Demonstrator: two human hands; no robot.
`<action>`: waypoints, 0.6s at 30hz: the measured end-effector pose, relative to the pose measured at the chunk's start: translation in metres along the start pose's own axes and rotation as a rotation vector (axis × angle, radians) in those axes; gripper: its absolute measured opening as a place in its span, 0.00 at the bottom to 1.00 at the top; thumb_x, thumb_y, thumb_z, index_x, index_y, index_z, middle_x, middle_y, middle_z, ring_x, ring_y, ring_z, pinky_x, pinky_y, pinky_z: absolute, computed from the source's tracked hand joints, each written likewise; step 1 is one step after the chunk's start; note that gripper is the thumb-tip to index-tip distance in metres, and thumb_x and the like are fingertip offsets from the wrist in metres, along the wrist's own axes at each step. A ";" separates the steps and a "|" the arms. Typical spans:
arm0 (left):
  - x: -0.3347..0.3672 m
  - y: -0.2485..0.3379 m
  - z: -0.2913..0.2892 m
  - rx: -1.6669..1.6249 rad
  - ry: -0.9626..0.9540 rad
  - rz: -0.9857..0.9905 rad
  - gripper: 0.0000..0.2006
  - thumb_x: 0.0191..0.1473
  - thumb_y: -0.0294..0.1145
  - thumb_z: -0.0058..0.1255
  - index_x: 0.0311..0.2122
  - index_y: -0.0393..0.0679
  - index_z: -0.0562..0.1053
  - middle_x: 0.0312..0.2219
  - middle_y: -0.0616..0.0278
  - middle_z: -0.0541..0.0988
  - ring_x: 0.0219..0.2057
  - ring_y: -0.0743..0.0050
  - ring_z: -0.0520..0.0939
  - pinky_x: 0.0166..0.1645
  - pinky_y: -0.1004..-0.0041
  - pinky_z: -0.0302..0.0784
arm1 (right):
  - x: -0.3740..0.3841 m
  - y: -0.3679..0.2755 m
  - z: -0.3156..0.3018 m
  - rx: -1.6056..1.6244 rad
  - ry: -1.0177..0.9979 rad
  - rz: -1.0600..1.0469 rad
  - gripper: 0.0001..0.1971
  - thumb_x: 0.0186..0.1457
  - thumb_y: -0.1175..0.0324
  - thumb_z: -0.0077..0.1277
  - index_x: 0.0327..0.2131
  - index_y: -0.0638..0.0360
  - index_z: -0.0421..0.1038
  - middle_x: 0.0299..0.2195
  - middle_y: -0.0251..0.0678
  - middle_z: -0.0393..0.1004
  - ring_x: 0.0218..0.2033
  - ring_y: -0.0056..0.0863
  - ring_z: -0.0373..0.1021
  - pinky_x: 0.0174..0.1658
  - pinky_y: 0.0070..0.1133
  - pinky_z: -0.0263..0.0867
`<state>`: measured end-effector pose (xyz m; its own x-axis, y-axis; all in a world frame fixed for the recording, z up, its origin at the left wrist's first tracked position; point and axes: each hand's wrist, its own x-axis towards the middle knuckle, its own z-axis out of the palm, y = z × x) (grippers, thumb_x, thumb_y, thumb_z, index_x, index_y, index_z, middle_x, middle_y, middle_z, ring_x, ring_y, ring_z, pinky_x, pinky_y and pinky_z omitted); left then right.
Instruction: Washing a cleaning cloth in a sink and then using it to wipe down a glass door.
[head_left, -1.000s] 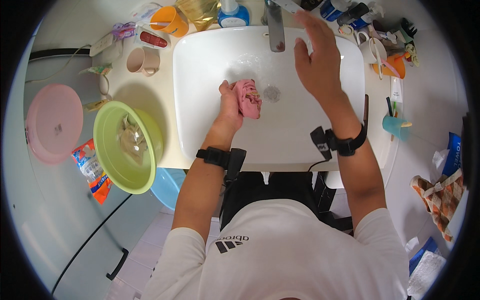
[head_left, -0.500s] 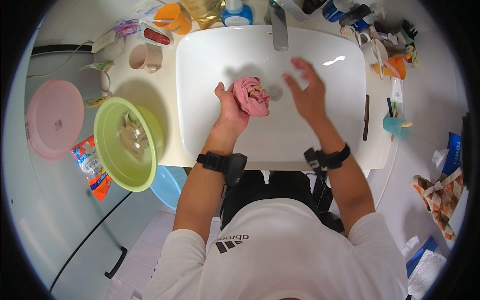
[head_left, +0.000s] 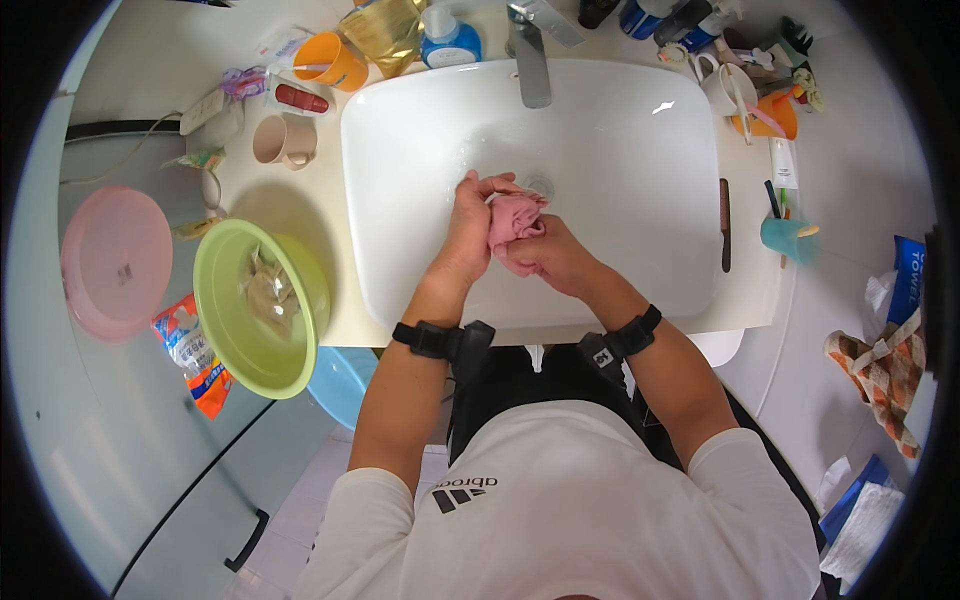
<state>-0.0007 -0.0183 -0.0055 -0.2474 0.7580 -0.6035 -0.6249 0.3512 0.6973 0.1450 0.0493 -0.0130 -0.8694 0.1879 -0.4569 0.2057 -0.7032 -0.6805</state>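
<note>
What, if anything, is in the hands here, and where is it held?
A crumpled pink cloth: the left hand holds it along its left side, the right hand by its near right part.

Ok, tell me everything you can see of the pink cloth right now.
The pink cloth looks like soft, thin fabric, bunched into a compact wad with many wrinkles and folds. It is held over the white sink, near the drain as seen from above. The left hand holds its left side, the right hand its lower right. The hands hide parts of it; I can't tell how wet it is.
</note>
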 end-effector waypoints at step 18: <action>0.030 0.007 0.003 -0.321 0.170 -0.006 0.36 0.65 0.59 0.17 0.48 0.37 0.73 0.25 0.58 0.74 0.38 0.56 0.79 0.51 0.58 0.75 | 0.013 -0.010 -0.014 0.367 0.085 0.076 0.05 0.59 0.65 0.55 0.36 0.48 0.69 0.24 0.22 0.68 0.20 0.14 0.62 0.24 0.15 0.58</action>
<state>-0.0103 0.0082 -0.0172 -0.3460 0.6446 -0.6818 -0.8207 0.1443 0.5529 0.1378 0.0686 -0.0204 -0.8143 0.1716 -0.5545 0.0800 -0.9130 -0.4000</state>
